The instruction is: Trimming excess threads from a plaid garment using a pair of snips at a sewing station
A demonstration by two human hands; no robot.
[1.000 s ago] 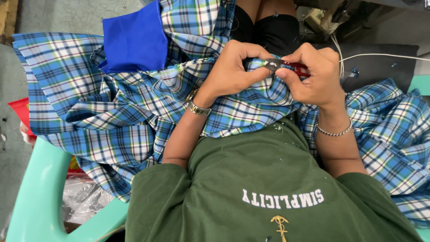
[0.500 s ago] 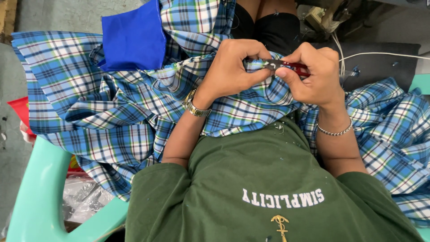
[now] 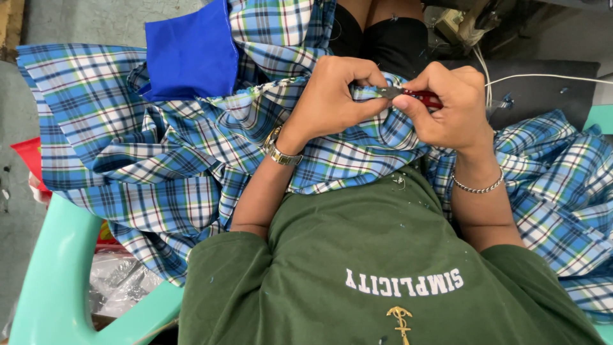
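While I sit with the plaid cloth (image 3: 159, 160) bunched across my lap, my left hand (image 3: 332, 96) is curled over a raised fold of it, thumb and fingers pressed together on the fabric so the edge stands up toward the other hand. My right hand (image 3: 447, 105) is closed around a small red-handled thread snipper (image 3: 412, 96), whose metal tip meets the plaid cloth right where my left thumb pinches it. Both hands sit at the upper middle of the plaid cloth, touching it and almost touching each other. A gold wristwatch (image 3: 281, 150) lies on my left wrist just below that fold, and a silver bracelet (image 3: 476, 186) circles my right wrist, which rests over the cloth's right half. A solid blue panel (image 3: 191, 51) is sewn into the plaid cloth at its upper left, well apart from my hands. My green shirt (image 3: 383, 268) lies under the cloth's lower edge. A mint green plastic chair (image 3: 51, 281) shows beneath the cloth's lower left corner, with crumpled clear plastic (image 3: 121, 284) just beside it. A white cable (image 3: 549, 76) runs over a dark surface beyond the cloth's upper right.
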